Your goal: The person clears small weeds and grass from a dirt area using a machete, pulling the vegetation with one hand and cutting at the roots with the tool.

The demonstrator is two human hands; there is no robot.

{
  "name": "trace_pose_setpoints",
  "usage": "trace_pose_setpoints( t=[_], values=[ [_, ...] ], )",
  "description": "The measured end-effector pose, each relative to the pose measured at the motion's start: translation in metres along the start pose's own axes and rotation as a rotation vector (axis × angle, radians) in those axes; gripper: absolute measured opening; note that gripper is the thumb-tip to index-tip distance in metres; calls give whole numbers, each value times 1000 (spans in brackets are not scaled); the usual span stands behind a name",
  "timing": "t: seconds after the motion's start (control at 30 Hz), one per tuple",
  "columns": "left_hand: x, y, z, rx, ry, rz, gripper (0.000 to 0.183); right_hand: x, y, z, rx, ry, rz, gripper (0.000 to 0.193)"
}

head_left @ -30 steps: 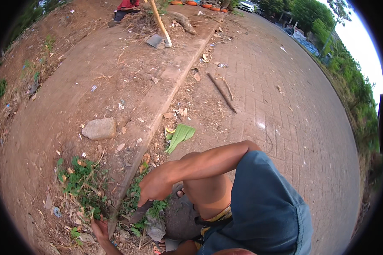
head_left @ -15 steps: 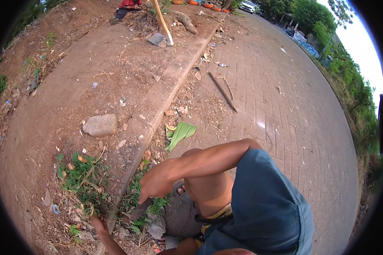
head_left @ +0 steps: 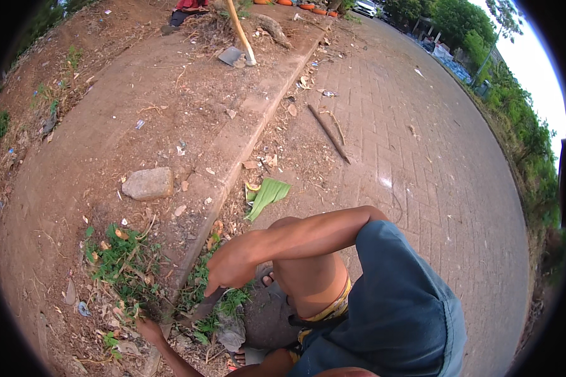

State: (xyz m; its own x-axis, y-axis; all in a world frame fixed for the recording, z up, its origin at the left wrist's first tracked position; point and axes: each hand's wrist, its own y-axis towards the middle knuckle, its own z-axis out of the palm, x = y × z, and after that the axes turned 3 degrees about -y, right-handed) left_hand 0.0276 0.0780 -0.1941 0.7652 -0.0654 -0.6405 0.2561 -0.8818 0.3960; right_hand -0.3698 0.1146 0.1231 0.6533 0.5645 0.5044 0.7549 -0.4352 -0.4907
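My right hand [head_left: 231, 261] is closed around the grip of a dark, flat-bladed tool [head_left: 206, 306]. Its blade points down and left, low over the soil at the curb's edge; the grip is hidden in my fist. Lower down, at the base of a green weed clump [head_left: 122, 261], my left hand [head_left: 149, 329] has its fingers closed on the weeds. More weeds [head_left: 231, 303] grow beneath my right hand, beside a crumpled clear plastic bag [head_left: 231, 333].
A concrete curb [head_left: 236, 169] divides bare dirt from the brick-paved road [head_left: 434, 188]. Around lie a stone block [head_left: 148, 184], a green leaf piece [head_left: 269, 197] and a dark pointed bar [head_left: 329, 134]. Farther off stands a wooden-handled hoe [head_left: 242, 38]; a person in red [head_left: 190, 7] sits behind.
My left hand and forearm have shifted slightly right. The blade has tilted a little under my right hand, which stays almost in place.
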Motion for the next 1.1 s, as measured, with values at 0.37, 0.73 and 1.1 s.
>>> trace_pose_setpoints(
  t=[0.37, 0.73, 1.1],
  values=[
    [6, -7, -26, 309, -280, -119, 34, 2, -6, -7, 54, -23, 59, 52],
    [-15, 6, -34, 206, -1392, -916, 19, 5, -6, -10, 76, -82, 44, 51],
    [-28, 9, -13, -82, -1633, -924, 25, 8, 1, -9, 76, -50, 58, 53]
  ],
)
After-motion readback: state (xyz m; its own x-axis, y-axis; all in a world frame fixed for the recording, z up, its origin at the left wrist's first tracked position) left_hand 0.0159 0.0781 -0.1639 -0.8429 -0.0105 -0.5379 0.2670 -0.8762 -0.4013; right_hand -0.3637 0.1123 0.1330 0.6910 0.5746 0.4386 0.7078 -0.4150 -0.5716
